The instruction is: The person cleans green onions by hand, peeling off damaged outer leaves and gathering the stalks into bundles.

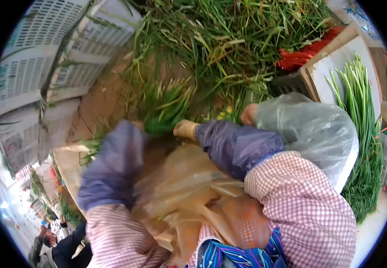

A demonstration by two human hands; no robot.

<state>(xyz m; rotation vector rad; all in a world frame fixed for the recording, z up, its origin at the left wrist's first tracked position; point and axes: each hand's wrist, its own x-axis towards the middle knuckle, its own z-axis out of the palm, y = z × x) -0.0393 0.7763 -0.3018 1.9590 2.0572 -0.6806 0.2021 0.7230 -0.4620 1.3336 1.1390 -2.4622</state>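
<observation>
A blurred bunch of green stalks (166,111) lies between my two hands, above the tan plastic apron (184,178). My left hand (138,125) is at the bunch's left side, mostly hidden by a purple sleeve cover and smeared by motion; its fingers cannot be made out. Against the lower right of the bunch is my right hand (185,129), in a yellowish covering, with fingers curled; what they hold is not clear. Loose green leaves (233,40) are heaped beyond both hands.
White perforated crates (24,80) stand at left. Clear plastic (309,129) covers something at right, beside long green stalks (363,116) on a white board (367,53). Red material (309,53) lies at upper right. Another person (68,245) is at lower left.
</observation>
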